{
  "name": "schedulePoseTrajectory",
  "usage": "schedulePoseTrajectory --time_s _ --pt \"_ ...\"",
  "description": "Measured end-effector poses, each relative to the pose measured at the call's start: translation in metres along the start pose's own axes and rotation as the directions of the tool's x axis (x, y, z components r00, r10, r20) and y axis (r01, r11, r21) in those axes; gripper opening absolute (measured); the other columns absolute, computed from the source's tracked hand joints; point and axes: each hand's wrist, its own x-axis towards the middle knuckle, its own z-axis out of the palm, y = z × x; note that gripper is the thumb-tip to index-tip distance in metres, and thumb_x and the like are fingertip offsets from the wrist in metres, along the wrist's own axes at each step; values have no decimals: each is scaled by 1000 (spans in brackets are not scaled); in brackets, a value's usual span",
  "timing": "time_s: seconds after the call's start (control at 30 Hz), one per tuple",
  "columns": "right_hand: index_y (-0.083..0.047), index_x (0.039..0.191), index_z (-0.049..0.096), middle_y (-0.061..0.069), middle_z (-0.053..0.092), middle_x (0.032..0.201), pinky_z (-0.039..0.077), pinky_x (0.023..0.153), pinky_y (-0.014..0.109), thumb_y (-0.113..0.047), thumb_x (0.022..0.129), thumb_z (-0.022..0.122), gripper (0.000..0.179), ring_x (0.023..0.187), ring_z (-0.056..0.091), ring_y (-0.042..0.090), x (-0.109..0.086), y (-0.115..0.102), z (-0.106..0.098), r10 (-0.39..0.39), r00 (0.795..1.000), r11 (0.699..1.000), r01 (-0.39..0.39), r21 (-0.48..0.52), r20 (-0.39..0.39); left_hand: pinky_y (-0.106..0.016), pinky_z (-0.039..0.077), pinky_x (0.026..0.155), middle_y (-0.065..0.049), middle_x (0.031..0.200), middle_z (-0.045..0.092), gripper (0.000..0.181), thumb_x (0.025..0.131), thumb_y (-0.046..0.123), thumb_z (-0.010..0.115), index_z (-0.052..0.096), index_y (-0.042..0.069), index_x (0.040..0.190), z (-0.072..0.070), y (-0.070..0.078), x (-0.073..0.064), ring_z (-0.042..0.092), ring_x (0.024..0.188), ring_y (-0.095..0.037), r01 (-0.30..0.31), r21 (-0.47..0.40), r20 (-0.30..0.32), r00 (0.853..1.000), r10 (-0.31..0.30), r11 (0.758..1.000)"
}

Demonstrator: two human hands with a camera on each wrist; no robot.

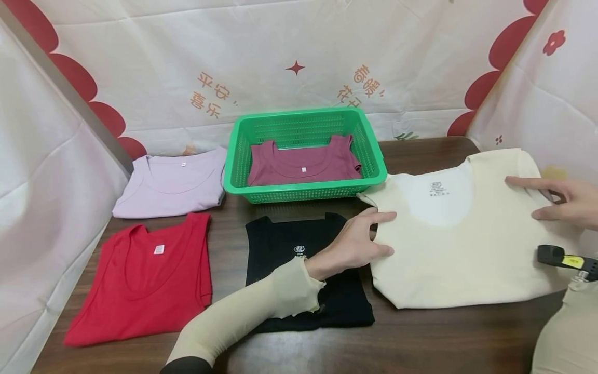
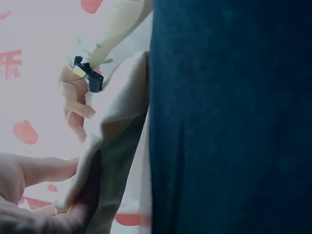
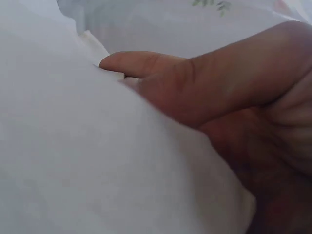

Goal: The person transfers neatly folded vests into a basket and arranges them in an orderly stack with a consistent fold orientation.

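Note:
A cream tank top (image 1: 458, 265) with a white lining and a printed neck label is spread on the right of the table. My left hand (image 1: 357, 241) reaches across and pinches its left edge; in the left wrist view the cloth runs between thumb and fingers. At the right side, my right hand (image 1: 570, 200) grips the other edge, its index finger stretched over the shoulder. Part of that hand is hidden behind the fabric in the right wrist view. Beneath my left forearm lies a folded black tank top (image 1: 275, 244).
A green plastic basket (image 1: 299, 193) at the back holds a folded maroon tank top (image 1: 299, 163). To the left lie a folded lilac tank top (image 1: 170, 182) and a red one (image 1: 149, 291) on the brown wooden table (image 1: 420, 343). Printed white cloth (image 1: 261, 47) hangs around the table.

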Motion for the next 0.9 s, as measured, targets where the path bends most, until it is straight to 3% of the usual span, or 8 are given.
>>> schedulePoseTrajectory --time_s 0.13,0.27,0.37,0.6,0.67,0.77,0.83,0.9 --pt "-51 159 26 24 39 134 50 61 21 3 87 74 102 87 35 -22 -3 2 -6 55 998 997 -54 -60 17 -16 50 86 2 166 35 69 89 10 79 55 26 151 -1 8 -6 67 106 -2 -43 54 -11 999 44 998" --pt "-46 163 15 -22 41 126 56 57 27 6 92 69 104 81 52 -18 -8 11 -11 43 999 999 -42 -26 30 -16 49 86 2 166 35 70 90 11 77 51 27 153 -1 14 -13 65 107 -3 -76 98 -10 997 77 992" --pt "-51 161 15 -43 37 111 56 54 28 8 90 70 108 75 55 -15 -11 15 -14 50 998 998 -51 -37 -22 -15 49 81 3 160 41 71 90 10 75 50 26 155 -2 18 -17 64 101 -3 -123 104 -12 992 125 987" --pt "-40 159 38 -55 42 108 49 50 14 32 71 59 115 74 59 -16 -13 23 -17 -131 974 972 163 171 -186 -12 42 62 0 120 49 71 89 5 75 49 14 155 -8 31 -28 47 61 2 -287 128 -49 954 295 949" --pt "-42 158 38 -57 40 109 45 54 10 31 70 58 116 78 55 -20 -13 23 -18 -134 969 972 169 161 -210 -12 40 60 -1 119 49 71 89 7 77 50 13 154 -11 35 -31 42 61 1 -317 151 -61 942 329 936" --pt "-47 160 28 -28 55 123 38 55 8 20 75 63 114 86 41 -22 -13 20 -21 -48 966 999 49 -5 -252 -10 44 67 -2 129 52 73 88 12 81 50 11 154 -17 40 -34 49 83 1 -354 198 -75 925 374 914" --pt "-47 161 24 -7 52 134 32 57 6 13 79 65 110 90 32 -23 -12 20 -21 -15 962 998 -4 -68 -273 -9 47 77 -4 138 52 75 87 15 83 50 11 154 -22 43 -34 52 105 -3 -366 221 -89 915 393 904" --pt "-43 163 23 16 42 151 49 81 16 6 84 65 102 103 32 -21 -13 15 -17 -5 947 995 -28 -97 -320 -9 48 86 -4 144 50 77 86 18 85 50 11 154 -27 44 -33 50 120 -6 -379 242 -99 906 412 893"
